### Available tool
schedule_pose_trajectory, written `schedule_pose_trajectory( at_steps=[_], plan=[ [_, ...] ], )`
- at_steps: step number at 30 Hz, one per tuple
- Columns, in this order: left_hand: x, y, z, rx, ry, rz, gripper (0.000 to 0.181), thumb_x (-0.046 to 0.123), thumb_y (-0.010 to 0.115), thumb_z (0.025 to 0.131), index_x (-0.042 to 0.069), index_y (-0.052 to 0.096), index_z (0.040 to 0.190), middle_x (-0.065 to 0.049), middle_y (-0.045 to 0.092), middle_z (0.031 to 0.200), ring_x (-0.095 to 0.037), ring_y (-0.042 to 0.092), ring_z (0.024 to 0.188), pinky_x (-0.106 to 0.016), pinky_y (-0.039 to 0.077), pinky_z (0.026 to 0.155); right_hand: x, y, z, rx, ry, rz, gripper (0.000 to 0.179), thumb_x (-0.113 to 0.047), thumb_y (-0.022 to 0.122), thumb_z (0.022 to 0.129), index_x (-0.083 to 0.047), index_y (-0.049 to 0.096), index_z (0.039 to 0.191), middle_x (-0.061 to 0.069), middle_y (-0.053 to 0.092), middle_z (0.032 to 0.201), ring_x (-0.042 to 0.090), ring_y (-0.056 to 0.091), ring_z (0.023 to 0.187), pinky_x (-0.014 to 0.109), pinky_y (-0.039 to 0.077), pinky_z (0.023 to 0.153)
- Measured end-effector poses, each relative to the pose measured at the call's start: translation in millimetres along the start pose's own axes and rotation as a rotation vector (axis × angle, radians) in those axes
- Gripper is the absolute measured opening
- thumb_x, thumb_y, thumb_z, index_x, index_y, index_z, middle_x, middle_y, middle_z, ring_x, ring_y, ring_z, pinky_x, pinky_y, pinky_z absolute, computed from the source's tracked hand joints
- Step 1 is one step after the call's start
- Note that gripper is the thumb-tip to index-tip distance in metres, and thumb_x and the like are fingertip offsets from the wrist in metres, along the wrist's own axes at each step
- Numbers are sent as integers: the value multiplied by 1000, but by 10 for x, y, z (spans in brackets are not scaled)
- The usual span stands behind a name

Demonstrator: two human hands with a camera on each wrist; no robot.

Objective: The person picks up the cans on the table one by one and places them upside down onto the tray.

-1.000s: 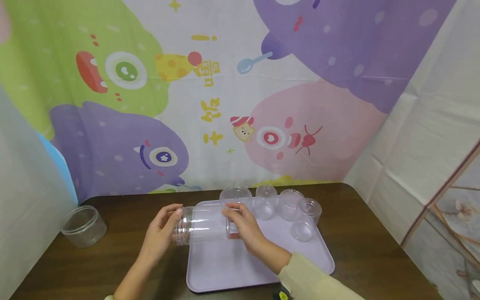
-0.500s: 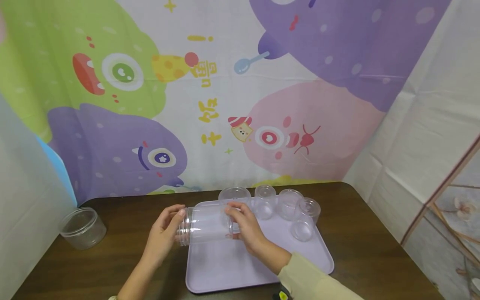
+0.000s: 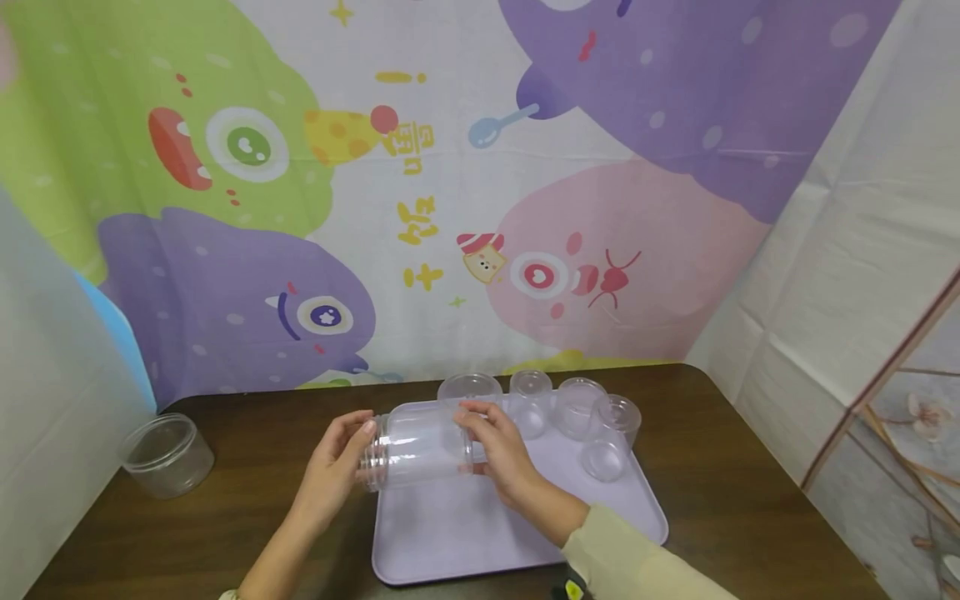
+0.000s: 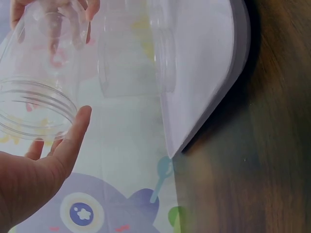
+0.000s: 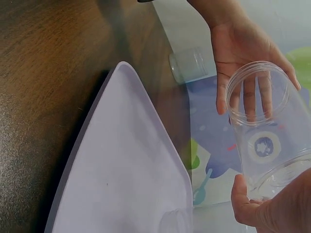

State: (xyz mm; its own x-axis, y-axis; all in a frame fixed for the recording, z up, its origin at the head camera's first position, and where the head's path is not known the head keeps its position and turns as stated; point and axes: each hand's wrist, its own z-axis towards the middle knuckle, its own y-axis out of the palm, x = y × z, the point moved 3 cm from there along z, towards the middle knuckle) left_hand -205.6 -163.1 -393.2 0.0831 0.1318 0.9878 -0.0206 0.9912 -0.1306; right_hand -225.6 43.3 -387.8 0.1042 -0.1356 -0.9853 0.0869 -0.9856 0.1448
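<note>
A large clear plastic jar (image 3: 427,446) lies sideways in the air above the lilac tray (image 3: 450,542), its threaded mouth facing left. My left hand (image 3: 330,471) holds the jar at its mouth, thumb on top; the left wrist view shows the fingers (image 4: 73,138) against the threaded rim. At the opposite end, my right hand (image 3: 504,457) grips the base, with the thumb nearest the camera. In the right wrist view, the left hand's fingers (image 5: 249,92) show through the transparent wall of the jar (image 5: 272,131). No lid is visible on its mouth.
Several smaller clear containers stand along the tray's back and right side, among them a wide jar (image 3: 581,408) and a small round one (image 3: 606,460). Another clear jar (image 3: 168,454) stands at the dark table's left. A cartoon-printed curtain (image 3: 420,333) hangs behind.
Both hands have shifted slightly to the right together with the jar, keeping their hold at its two ends. The containers on the tray and the jar at the left stay in place.
</note>
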Motion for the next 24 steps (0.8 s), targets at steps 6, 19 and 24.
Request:
schedule_pose_trajectory(
  at_steps=[6,19,24],
  plan=[
    [1,-35,4,28,34,45,37,27,44,100,4,46,129,-18,51,125,-2,56,93,-29,56,75,-47,-47,6,-5,-13,-27,47,-29,59,87,-2,51,125,11,57,115,23,52,102,29,54,61],
    [-15,-321,-23,130,0,188,42,39,48,97,9,51,125,-12,57,122,5,56,95,-26,55,81,-153,-293,26,22,-23,-96,44,-26,59,86,-5,53,123,11,59,110,20,53,97,31,52,61],
    [-32,-483,-50,142,2,235,44,40,46,97,9,49,128,-5,56,118,9,53,94,-19,52,79,-157,-388,2,38,-16,-140,44,-25,60,86,-4,53,125,10,58,114,23,52,104,32,52,64]
  ],
)
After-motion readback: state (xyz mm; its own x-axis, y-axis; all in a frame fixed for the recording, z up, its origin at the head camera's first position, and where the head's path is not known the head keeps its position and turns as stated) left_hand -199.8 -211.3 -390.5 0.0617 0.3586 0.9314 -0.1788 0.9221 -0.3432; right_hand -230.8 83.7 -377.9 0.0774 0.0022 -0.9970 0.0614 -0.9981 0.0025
